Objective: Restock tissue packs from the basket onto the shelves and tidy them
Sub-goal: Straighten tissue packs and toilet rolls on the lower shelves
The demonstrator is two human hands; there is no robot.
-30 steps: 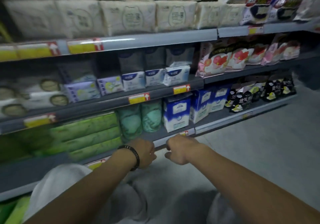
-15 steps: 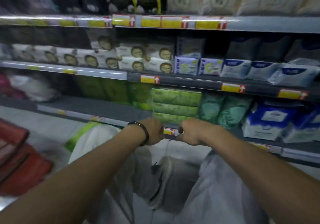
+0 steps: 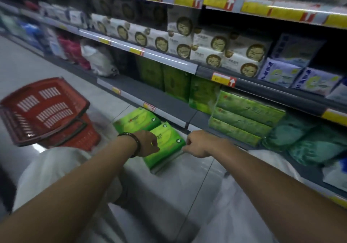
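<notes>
two green tissue packs lie on the floor just in front of the lowest shelf's edge: the near pack between the two hands, the far pack touching it on the left-far side. each is a soft film-wrapped brick, judged light, compressible and a little slippery; a grip across the two long sides, or palm on top with thumb under an end, should hold without crushing. the left hand rests on the near pack's left top edge, fingers curled down and together onto it; whether they actually clamp it cannot be told. the right hand sits just beside the pack's right corner, fingers loosely curled, holding nothing visible. farther right, stacked green packs occupy the shelf. the red basket stands at left.
</notes>
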